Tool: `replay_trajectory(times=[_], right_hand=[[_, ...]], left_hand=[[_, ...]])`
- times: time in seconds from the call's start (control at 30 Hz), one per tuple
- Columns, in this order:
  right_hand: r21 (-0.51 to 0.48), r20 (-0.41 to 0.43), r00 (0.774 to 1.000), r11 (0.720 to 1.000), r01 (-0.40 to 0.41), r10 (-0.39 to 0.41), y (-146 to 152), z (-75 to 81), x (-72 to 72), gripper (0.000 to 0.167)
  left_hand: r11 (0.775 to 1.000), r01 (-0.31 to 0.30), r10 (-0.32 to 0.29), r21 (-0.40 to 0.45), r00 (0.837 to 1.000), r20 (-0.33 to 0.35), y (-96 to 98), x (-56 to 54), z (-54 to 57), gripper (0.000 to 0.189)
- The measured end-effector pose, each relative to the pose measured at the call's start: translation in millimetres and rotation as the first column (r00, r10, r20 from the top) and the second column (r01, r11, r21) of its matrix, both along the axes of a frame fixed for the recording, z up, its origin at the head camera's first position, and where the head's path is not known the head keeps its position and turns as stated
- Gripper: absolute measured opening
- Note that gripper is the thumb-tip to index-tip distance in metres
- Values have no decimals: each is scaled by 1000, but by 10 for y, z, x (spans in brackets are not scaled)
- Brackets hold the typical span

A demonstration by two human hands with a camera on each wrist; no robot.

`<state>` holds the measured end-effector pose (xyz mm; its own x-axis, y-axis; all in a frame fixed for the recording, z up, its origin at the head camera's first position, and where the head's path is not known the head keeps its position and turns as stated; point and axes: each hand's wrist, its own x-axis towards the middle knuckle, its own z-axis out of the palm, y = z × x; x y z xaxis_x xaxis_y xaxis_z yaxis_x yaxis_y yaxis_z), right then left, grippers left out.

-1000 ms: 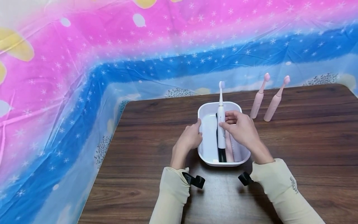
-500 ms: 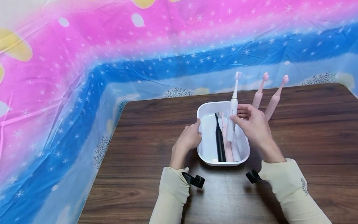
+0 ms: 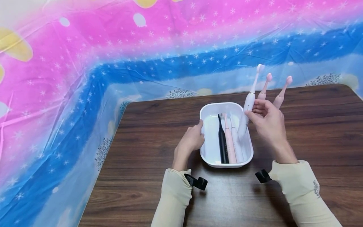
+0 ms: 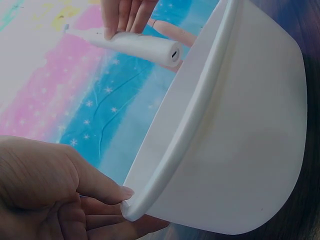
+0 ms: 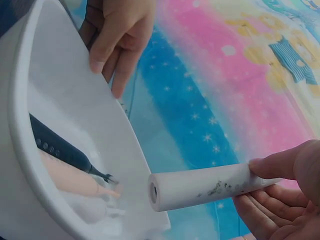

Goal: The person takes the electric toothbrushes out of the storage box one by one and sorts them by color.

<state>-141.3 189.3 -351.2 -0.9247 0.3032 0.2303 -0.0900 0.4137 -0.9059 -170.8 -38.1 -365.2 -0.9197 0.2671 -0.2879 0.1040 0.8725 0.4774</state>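
right hand [image 3: 267,121] grips white electric toothbrush [image 3: 248,105] at mid-handle, thumb and fingers wrapped round it. brush raised, tilted with head toward 1 o'clock, base hanging just above the right rim of the white tub [image 3: 204,115]. left hand [image 3: 193,138] curls over the tub's left rim at 9 o'clock, thumb on the lip, fingers on the outer wall. inside the tub, lying side by side along the 12–6 line: black toothbrush [image 3: 222,142], pink toothbrush [image 3: 229,142], pale toothbrush [image 3: 236,143]. two pink toothbrushes [image 3: 280,93] stand upright on the wooden table [image 3: 326,126] at 1 o'clock from the tub, partly behind the right hand.
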Motion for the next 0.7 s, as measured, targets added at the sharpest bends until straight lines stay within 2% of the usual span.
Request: replay_trajectory(times=[0.2,0.7], right_hand=[[-56,-35,997,996,63,-65,96,-7,-19,41],[-64,-97,982,986,157,-162,262,-113,-73,39]], left_hand=[[1000,3,-3,-6,1000,-2,2,-2,3,57],[1000,0,0,14,1000,21,-2,3,5,56]])
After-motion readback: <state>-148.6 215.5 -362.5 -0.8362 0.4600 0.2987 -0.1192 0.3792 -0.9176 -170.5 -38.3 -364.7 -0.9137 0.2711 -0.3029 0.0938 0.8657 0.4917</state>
